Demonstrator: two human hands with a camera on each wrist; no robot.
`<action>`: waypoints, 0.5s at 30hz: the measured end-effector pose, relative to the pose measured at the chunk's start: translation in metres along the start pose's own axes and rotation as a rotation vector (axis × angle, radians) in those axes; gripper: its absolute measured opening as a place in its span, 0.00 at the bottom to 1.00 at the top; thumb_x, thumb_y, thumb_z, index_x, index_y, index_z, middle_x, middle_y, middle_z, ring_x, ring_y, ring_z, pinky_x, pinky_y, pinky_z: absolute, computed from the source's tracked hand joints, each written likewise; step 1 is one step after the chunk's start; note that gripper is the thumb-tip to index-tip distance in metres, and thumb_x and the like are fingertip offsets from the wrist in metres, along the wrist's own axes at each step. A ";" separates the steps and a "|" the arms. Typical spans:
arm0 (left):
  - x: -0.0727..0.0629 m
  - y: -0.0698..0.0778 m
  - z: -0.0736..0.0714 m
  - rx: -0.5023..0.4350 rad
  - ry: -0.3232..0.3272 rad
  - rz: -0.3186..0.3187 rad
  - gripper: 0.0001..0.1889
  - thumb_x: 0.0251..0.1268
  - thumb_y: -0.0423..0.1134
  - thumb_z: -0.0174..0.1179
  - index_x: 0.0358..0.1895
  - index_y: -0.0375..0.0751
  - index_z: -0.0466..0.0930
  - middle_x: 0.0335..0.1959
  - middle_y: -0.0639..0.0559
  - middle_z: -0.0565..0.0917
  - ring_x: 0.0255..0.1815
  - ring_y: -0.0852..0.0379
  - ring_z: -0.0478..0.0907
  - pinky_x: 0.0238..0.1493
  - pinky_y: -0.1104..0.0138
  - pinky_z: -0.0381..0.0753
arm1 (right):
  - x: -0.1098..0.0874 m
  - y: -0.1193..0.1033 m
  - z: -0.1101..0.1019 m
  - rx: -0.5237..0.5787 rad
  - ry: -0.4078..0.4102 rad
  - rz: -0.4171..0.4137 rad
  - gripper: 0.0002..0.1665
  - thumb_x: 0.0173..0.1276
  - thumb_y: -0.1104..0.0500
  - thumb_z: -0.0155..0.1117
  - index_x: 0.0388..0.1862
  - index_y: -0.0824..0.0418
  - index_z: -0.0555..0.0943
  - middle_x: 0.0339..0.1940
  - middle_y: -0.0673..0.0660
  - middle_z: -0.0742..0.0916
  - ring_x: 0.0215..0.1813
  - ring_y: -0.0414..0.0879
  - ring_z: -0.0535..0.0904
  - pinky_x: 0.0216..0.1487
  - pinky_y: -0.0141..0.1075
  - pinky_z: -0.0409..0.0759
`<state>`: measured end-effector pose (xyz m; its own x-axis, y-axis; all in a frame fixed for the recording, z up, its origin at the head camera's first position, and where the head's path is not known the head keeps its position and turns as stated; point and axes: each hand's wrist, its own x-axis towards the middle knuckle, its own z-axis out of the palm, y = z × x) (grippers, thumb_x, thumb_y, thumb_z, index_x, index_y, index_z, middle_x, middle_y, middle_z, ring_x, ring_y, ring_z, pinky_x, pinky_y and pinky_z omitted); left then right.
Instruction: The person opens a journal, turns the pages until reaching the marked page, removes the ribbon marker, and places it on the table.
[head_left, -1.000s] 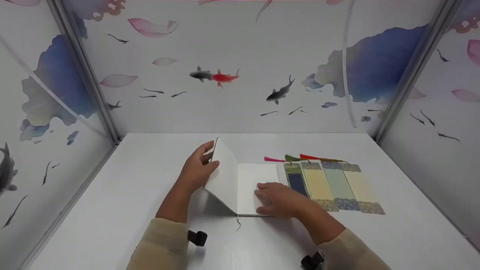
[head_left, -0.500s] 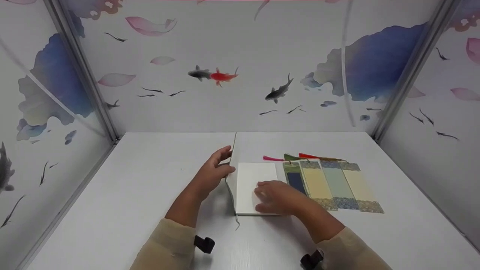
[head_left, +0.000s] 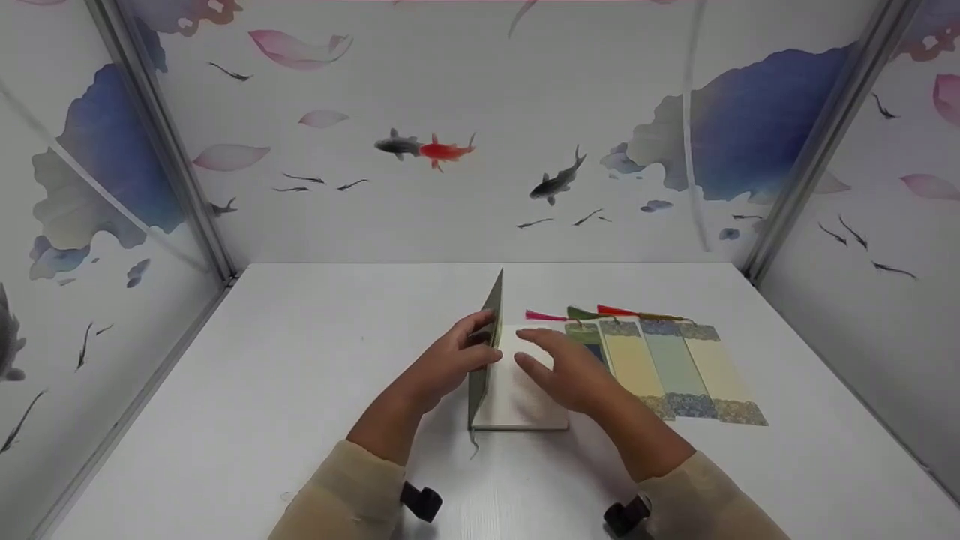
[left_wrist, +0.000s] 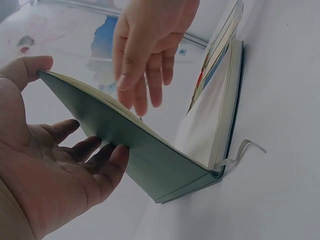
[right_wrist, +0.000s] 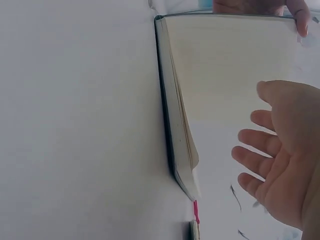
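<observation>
A green-covered notebook [head_left: 517,411] lies partly open on the table, its left cover standing nearly upright. My left hand [head_left: 442,367] grips that cover at its free edge. In the left wrist view, the thumb hooks over the edge and the fingers lie against the green outer cover [left_wrist: 150,155]. My right hand [head_left: 574,367] hovers over the blank right-hand page with fingers spread and holds nothing; the right wrist view shows its fingers apart from the paper [right_wrist: 225,60]. A pale ribbon marker [head_left: 475,448] hangs from the bottom of the spine.
Several tasselled bookmarks [head_left: 664,364] lie overlapping in a row right of the notebook, partly behind my right hand. Their pink, green and red tassels [head_left: 546,316] point left at the top. Printed white panels [head_left: 465,217] enclose the white table [head_left: 315,315] at back and sides.
My left hand has swung the left cover from leaning left, through upright, to leaning slightly right. The right hand has lifted off the page and moved up a little.
</observation>
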<state>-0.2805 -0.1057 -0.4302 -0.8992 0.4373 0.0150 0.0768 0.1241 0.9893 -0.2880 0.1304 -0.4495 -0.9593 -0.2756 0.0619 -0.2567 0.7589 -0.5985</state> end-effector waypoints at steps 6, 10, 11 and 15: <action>0.001 0.000 0.004 0.007 0.011 -0.012 0.43 0.74 0.50 0.62 0.87 0.50 0.53 0.88 0.46 0.58 0.89 0.46 0.56 0.84 0.46 0.66 | -0.004 -0.009 -0.007 0.124 0.075 -0.040 0.37 0.80 0.31 0.57 0.84 0.31 0.65 0.85 0.48 0.72 0.86 0.54 0.68 0.82 0.62 0.69; 0.001 0.000 0.005 0.004 0.001 -0.022 0.44 0.74 0.51 0.62 0.88 0.50 0.52 0.89 0.46 0.57 0.90 0.46 0.55 0.85 0.46 0.65 | -0.006 -0.012 -0.009 0.115 0.067 -0.131 0.38 0.83 0.31 0.51 0.87 0.32 0.60 0.89 0.42 0.63 0.90 0.51 0.58 0.86 0.62 0.60; 0.001 0.000 0.005 0.003 0.001 -0.024 0.44 0.74 0.51 0.62 0.88 0.49 0.52 0.89 0.46 0.57 0.90 0.45 0.55 0.85 0.45 0.65 | -0.006 -0.013 -0.009 0.114 0.057 -0.152 0.37 0.84 0.32 0.50 0.87 0.32 0.59 0.90 0.41 0.61 0.91 0.51 0.56 0.87 0.61 0.58; 0.003 -0.002 0.006 0.002 -0.009 -0.023 0.44 0.74 0.53 0.62 0.87 0.50 0.53 0.89 0.46 0.57 0.90 0.45 0.55 0.86 0.45 0.63 | -0.008 -0.015 -0.009 0.139 0.005 -0.205 0.34 0.87 0.35 0.45 0.88 0.31 0.57 0.90 0.37 0.57 0.92 0.48 0.51 0.88 0.61 0.55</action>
<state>-0.2805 -0.0988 -0.4328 -0.8968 0.4423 -0.0092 0.0568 0.1356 0.9891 -0.2776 0.1269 -0.4338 -0.8896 -0.4121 0.1968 -0.4273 0.5992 -0.6770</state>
